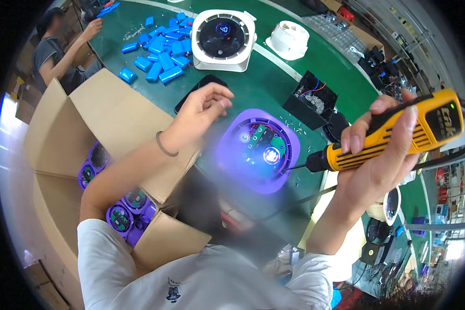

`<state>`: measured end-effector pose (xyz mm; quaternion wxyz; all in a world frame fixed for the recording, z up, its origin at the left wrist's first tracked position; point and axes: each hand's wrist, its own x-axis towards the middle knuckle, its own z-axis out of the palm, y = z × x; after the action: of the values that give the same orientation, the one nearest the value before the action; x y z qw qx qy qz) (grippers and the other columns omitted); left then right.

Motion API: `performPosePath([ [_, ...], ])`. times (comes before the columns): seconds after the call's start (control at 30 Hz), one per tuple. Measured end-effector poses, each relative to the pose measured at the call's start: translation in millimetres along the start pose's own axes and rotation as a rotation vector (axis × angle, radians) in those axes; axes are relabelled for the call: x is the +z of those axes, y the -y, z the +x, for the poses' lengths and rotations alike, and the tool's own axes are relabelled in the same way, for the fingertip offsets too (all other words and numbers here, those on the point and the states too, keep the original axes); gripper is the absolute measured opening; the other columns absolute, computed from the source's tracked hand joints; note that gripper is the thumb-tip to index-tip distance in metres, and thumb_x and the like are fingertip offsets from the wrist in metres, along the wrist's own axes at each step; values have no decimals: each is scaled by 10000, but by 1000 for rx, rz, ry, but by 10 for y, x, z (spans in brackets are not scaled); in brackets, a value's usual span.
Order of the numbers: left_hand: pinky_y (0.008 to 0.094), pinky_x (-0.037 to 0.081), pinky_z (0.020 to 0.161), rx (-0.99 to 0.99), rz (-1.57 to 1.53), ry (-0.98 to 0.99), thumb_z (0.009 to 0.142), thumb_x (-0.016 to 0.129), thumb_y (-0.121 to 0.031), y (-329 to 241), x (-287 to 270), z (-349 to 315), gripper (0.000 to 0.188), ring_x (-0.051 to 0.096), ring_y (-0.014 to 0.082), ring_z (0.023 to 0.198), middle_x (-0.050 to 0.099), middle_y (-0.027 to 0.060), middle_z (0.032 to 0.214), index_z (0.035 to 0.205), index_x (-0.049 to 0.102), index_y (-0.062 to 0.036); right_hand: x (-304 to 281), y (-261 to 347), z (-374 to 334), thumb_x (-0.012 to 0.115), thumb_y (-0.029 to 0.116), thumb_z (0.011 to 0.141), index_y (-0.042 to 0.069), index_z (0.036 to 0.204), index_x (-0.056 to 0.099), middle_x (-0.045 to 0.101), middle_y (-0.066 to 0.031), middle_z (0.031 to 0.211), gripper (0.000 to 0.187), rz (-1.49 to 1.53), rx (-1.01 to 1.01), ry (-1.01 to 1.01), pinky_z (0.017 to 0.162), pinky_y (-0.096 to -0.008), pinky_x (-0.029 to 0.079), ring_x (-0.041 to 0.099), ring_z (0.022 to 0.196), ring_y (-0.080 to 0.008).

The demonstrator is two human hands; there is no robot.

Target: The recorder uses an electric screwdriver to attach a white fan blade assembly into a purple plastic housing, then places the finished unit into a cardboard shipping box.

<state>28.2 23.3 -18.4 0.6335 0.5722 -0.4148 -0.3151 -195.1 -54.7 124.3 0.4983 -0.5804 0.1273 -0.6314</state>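
An electric screwdriver [392, 132], yellow and black, is held in my right hand [382, 134], its fingers wrapped round the body. Its thin bit reaches left to the lower right rim of a purple round-cornered housing [287, 139]. Inside the housing show a green circuit board [278, 142] and a brightly lit round display [272, 155]. My left hand [204, 106] hovers up and left of the housing, fingers loosely bent and the thumb a little apart from them. Nothing shows between those fingers; the palm is hidden. Beneath that hand lies a dark phone-like slab [212, 81].
A black box of screws [311, 98] stands beyond the housing, loose screws nearby. Blue battery packs [163, 49] and a white fan unit [222, 41] with a lit display lie farther back. A cardboard box [57, 134] holding purple housings [121, 217] is at left. A co-worker [62, 57] sits far left.
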Motion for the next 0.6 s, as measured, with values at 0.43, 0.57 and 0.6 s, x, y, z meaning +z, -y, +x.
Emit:
performPosePath([
  [0.43,238,296,490,-166,142,277,1055,419,-293,-33,-34,-57,398,360,50,516,393,-59,567,750,531,-64,88,-123,-41,594,200,985,-18,1216,495,589,-112,842,332,-19,-42,70,411,-234,387,478,447,-108],
  [0.57,236,285,491,-158,174,270,1048,438,-264,-49,15,-66,366,356,40,530,392,-66,586,745,521,-76,88,-160,-42,621,191,968,-15,1211,511,594,-100,837,337,-28,-76,101,420,-227,387,489,459,-99],
  [0.6,236,285,491,-159,176,272,1048,438,-264,-45,9,-64,366,356,40,530,392,-66,586,745,521,-76,91,-170,-40,629,194,963,-13,1210,515,596,-97,836,341,-52,-75,88,423,-224,387,491,461,-97],
])
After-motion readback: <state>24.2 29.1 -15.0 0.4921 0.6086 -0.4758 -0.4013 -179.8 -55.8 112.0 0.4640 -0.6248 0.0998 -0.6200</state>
